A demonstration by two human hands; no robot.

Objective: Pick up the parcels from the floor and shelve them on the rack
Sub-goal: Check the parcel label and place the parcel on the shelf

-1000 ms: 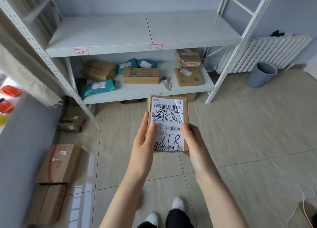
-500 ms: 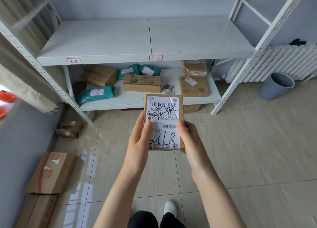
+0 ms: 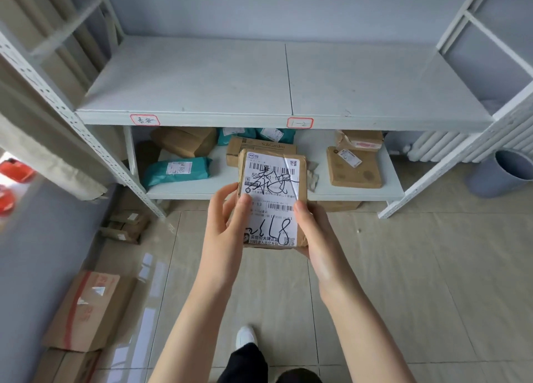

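A small brown parcel [image 3: 272, 180] with a white shipping label and black handwriting is held up in front of me. My left hand [image 3: 223, 227] grips its left edge and my right hand [image 3: 314, 232] grips its right edge and underside. Just beyond it stands the white rack [image 3: 184, 114]. The rack's upper shelf is bare. Its lower shelf [image 3: 314, 193] holds several parcels: a teal bag [image 3: 177, 170], a brown box [image 3: 184, 140], a flat brown parcel [image 3: 353, 167] and others behind.
Cardboard boxes [image 3: 89, 310] lie on the tiled floor at the lower left by the wall, and small parcels [image 3: 125, 227] sit beside the rack's left leg. A grey bin [image 3: 501, 172] and a white radiator [image 3: 450, 146] stand at the right.
I have stepped closer to the rack, which now fills more of the view. The parcel stays in both hands and has risen slightly towards the shelves.
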